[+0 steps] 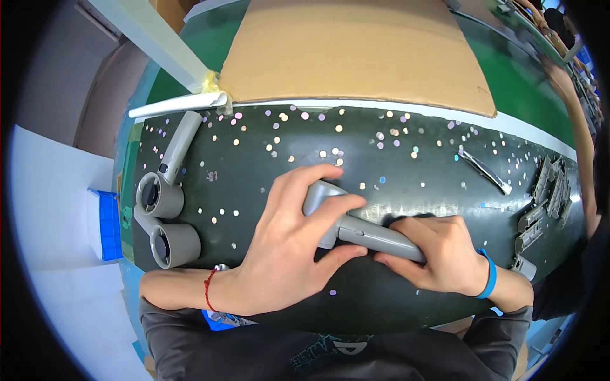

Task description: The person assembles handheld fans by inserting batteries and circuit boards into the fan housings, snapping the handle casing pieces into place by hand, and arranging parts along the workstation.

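Note:
In front of me, above the dark mat (381, 311), I hold a grey device (378, 236) shaped like a hair dryer, tilted across the middle. My left hand (289, 235) curls over its wide head, with the thumb and fingertips against the shell. Around the end of the handle, on the right, my right hand (441, 254) is closed. To the left of my left hand lie two similar grey devices, one farther off (171, 195) and one nearer (181, 244), their round barrels facing sideways. The far side of the held head is hidden by my left hand.
Small round stickers dot the mat. A slim silver tool (485, 171) lies at the right, beside a pile of grey shell pieces (551, 190). A cardboard sheet (356, 51) spans the back. Another person's arm (578, 136) reaches in at the far right. A blue bin (105, 223) stands left.

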A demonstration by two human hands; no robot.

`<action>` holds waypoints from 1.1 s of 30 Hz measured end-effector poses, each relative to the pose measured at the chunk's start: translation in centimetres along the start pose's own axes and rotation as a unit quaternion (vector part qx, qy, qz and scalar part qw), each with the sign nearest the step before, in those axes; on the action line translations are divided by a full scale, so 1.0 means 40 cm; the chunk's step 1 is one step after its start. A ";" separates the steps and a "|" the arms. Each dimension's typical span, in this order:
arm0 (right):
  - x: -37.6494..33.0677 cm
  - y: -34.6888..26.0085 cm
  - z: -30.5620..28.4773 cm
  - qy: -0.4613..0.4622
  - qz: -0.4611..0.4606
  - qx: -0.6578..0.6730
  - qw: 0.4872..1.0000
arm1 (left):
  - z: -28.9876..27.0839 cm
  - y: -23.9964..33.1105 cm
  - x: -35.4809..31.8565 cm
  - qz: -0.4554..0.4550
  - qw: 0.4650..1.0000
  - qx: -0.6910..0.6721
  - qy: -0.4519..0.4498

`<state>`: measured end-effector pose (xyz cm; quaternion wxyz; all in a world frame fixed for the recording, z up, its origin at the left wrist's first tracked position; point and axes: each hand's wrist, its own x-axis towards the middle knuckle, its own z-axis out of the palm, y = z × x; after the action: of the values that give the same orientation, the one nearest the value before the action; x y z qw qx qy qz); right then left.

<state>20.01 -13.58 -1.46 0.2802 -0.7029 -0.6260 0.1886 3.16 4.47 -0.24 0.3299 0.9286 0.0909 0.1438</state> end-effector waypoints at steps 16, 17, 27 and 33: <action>0.012 0.005 0.025 0.125 -0.058 -0.082 0.987 | 0.036 -0.016 0.001 -0.009 0.987 -0.143 0.073; 0.014 0.013 0.032 0.128 -0.055 -0.080 0.987 | 0.039 -0.019 0.007 -0.008 0.988 -0.142 0.068; -0.013 -0.002 0.023 0.088 0.011 0.045 0.995 | 0.018 -0.031 0.013 0.008 0.980 -0.184 0.073; -0.012 -0.032 0.019 0.011 0.084 0.239 0.967 | 0.054 -0.055 -0.032 0.056 0.954 -0.294 0.032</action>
<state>18.46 -13.83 -1.27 0.4303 -0.6677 -0.4983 0.3475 2.52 4.55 -3.52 0.5765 0.7892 0.0033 0.2115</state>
